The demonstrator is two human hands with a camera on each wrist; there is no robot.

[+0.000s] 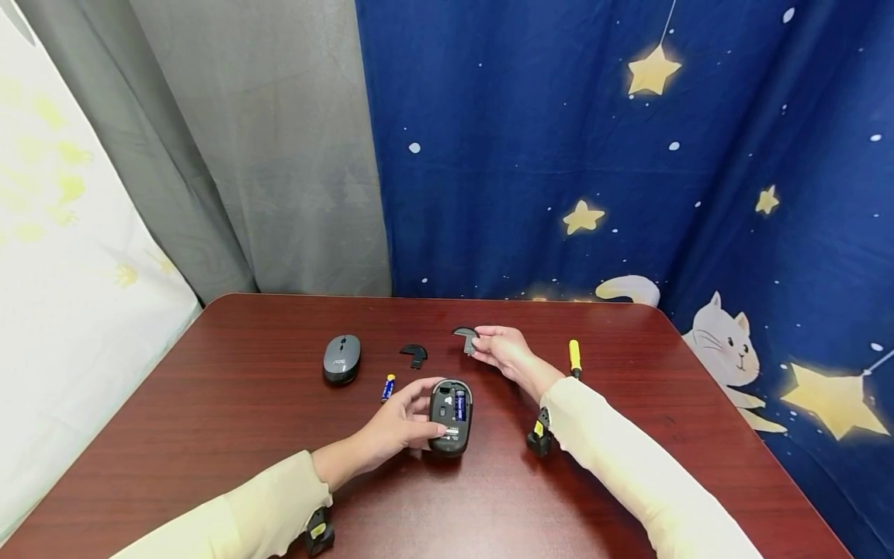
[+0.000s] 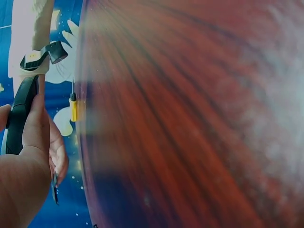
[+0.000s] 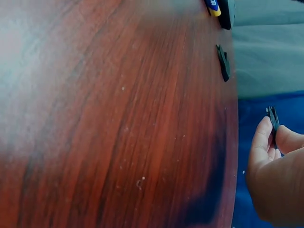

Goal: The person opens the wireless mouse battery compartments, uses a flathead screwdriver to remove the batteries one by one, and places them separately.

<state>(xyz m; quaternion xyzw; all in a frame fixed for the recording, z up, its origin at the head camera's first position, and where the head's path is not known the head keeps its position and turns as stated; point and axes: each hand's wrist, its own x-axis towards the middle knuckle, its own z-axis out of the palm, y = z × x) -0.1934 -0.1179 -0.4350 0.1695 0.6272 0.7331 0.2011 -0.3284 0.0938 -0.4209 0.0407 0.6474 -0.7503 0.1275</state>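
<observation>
Upturned mouse (image 1: 450, 415): it lies belly-up on the counter (image 1: 209, 435), low in the centre of the head view, with its battery bay uncovered and a blue battery (image 1: 459, 405) seated inside.
Left hand (image 1: 405, 423): its fingers curl round the left flank of the upturned mouse and grip it; the thumb lies along the near edge. In the left wrist view the same dark body (image 2: 19, 118) shows edge-on against the thumb, at the left of the frame.
Right hand (image 1: 506, 353): it is raised just above centre in the head view and pinches a small dark battery cover (image 1: 466, 335) between thumb and fingertips. In the right wrist view the cover (image 3: 272, 118) stands on edge at the right of the frame, nipped by the fingertips.
Second cover (image 1: 414, 354): a matching dark piece lies flat on the counter, left of the right hand and above the upturned mouse.
Loose battery (image 1: 387, 387): blue and yellow, it lies on the counter just left of the left hand's fingertips.
Grey mouse (image 1: 341, 359): it sits right way up, left of centre, well apart from the upturned one.
Yellow-handled screwdriver (image 1: 575, 358): it lies on the counter to the right of the right wrist.
Backdrop: a grey curtain hangs at upper left, and a blue cloth with stars and a cat fills the upper right.
</observation>
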